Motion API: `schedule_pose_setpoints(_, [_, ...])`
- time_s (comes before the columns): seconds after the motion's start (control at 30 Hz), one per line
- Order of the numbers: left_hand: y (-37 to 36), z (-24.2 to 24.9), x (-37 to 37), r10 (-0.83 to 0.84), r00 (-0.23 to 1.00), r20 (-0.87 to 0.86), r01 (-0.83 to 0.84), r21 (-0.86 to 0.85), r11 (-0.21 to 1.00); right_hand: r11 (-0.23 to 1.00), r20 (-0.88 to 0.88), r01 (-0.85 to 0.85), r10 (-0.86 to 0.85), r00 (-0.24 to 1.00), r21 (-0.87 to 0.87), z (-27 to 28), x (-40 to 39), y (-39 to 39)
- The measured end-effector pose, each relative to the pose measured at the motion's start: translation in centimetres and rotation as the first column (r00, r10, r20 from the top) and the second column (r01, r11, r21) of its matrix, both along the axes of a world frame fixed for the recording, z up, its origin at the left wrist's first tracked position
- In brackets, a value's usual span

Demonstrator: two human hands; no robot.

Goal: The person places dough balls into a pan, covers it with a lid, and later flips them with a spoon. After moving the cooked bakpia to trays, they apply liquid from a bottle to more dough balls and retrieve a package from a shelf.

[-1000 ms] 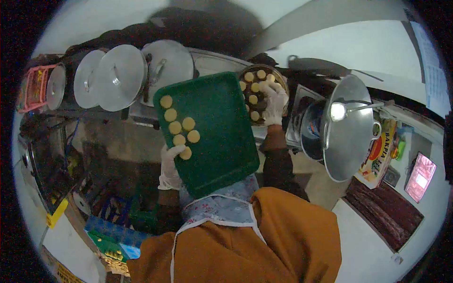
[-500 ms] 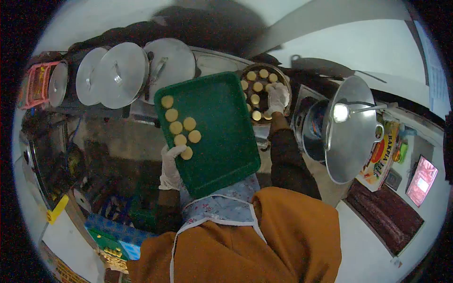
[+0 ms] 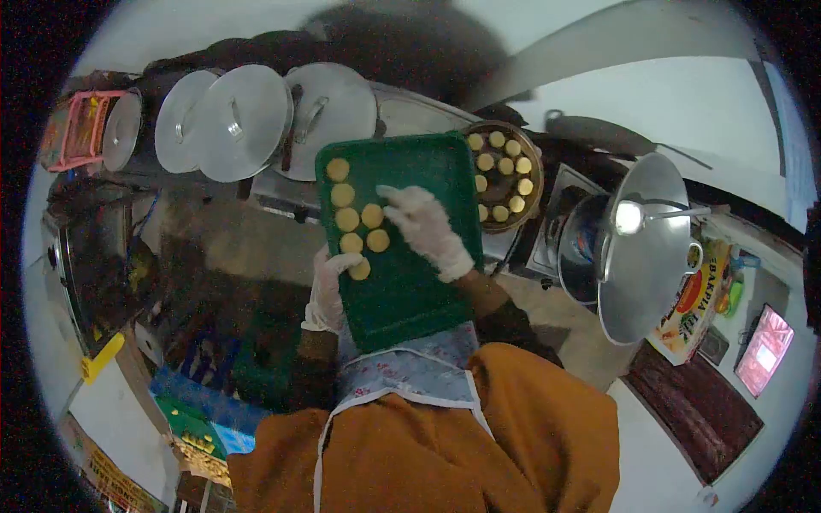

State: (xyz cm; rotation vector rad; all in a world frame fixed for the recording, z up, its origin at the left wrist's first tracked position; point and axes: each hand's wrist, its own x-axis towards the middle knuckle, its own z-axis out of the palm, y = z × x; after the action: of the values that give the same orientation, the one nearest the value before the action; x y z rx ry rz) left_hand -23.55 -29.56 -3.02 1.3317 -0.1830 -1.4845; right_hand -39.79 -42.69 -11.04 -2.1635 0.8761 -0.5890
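Observation:
A green tray [image 3: 419,299] is held in front of my body, with several round pale dough pieces [image 3: 343,195] along its left side. My left hand [image 3: 328,286], in a whitish glove, grips the tray's left edge, its thumb beside the lowest piece. Over the middle of the tray is my right hand [image 3: 425,229], also gloved, its fingers apart and just right of the dough pieces, holding nothing that I can see. Behind the tray's right edge, a round dark pan [image 3: 534,162] on the stove holds several more round pieces.
Large metal lids [image 3: 244,120] lean along the back left, beside a pink basket [image 3: 85,128]. To the right, a big metal lid or pan [image 3: 650,265] stands tilted near a burner. A printed box [image 3: 697,299] and a lit phone [image 3: 764,349] lie farther right.
My right hand has moved left from the round pan to above the green tray, and its fingers have opened. The tray and my left hand appear slightly farther right in view.

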Motion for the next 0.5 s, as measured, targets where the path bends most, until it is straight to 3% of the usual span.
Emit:
schedule_pose_setpoints(0.07, [0.1,-0.4,0.2,-0.074,0.995,0.061,0.074,-0.001,0.997,0.998,-0.043,0.052,-0.051,0.998,0.032,0.2,1.5,1.4])
schedule_pose_setpoints(0.13, [1.2,-2.4,0.9,-0.108,0.994,-0.007,0.109,0.070,0.992,0.991,-0.075,0.100,-0.093,0.993,0.091,0.4,2.2,2.3])
schedule_pose_setpoints(0.23, [1.5,-2.9,0.8,0.015,0.990,-0.140,0.002,0.117,0.993,0.980,-0.082,0.157,-0.147,0.986,0.122,1.7,2.5,2.4])
schedule_pose_setpoints(0.33, [1.3,-1.9,0.2,0.059,0.995,-0.085,-0.047,0.142,0.989,0.979,0.068,0.134,-0.146,0.987,0.150,1.5,2.7,2.6])
schedule_pose_setpoints(0.43, [1.5,-1.4,0.7,-0.115,0.993,0.010,0.115,0.024,0.993,0.919,-0.062,0.131,-0.116,0.991,0.372,2.4,2.8,2.4])
schedule_pose_setpoints(0.5, [1.3,-0.5,0.6,-0.135,0.991,-0.003,0.135,-0.026,0.991,0.875,0.011,0.181,-0.208,0.978,0.450,2.8,2.5,2.0])
